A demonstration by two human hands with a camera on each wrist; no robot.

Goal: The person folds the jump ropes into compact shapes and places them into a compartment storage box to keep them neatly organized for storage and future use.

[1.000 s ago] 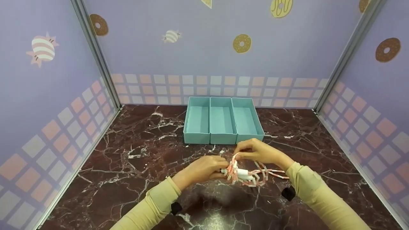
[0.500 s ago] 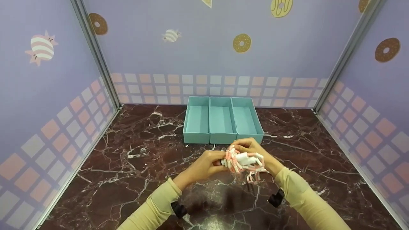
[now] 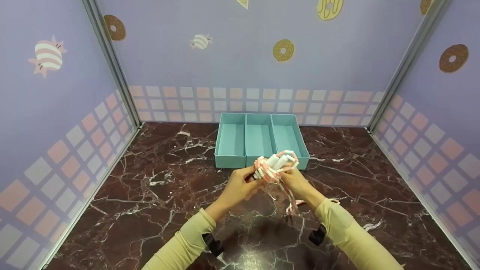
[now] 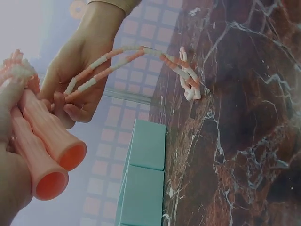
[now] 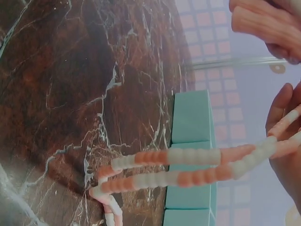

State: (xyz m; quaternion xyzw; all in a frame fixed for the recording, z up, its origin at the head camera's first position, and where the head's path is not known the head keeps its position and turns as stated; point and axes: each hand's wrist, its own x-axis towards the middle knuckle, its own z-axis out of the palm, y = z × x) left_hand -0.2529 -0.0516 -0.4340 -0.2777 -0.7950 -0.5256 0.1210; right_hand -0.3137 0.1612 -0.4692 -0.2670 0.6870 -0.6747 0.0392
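Observation:
A jump rope with pink and white beads is bunched between my hands, up in front of the teal boxes. My left hand [image 3: 240, 183] grips its two handles [image 4: 51, 132], whose hollow ends stick out of the fist in the left wrist view. Beaded loops [image 3: 267, 169] wind around the other part of the handles. Close on the right, my right hand [image 3: 298, 183] pinches a doubled length of the beaded rope [image 5: 197, 157]. From there the rope droops toward the table, and a tail of it [image 3: 296, 206] hangs below the right hand.
Three teal boxes [image 3: 230, 161] stand side by side at the back of the dark red marbled table [image 3: 180, 180]. Patterned purple walls [image 3: 240, 67] enclose the table at the back and on both sides.
Both hands have risen and moved forward toward the boxes with the jump rope. Its handles have tilted upward, and the right hand has turned with the rope around them.

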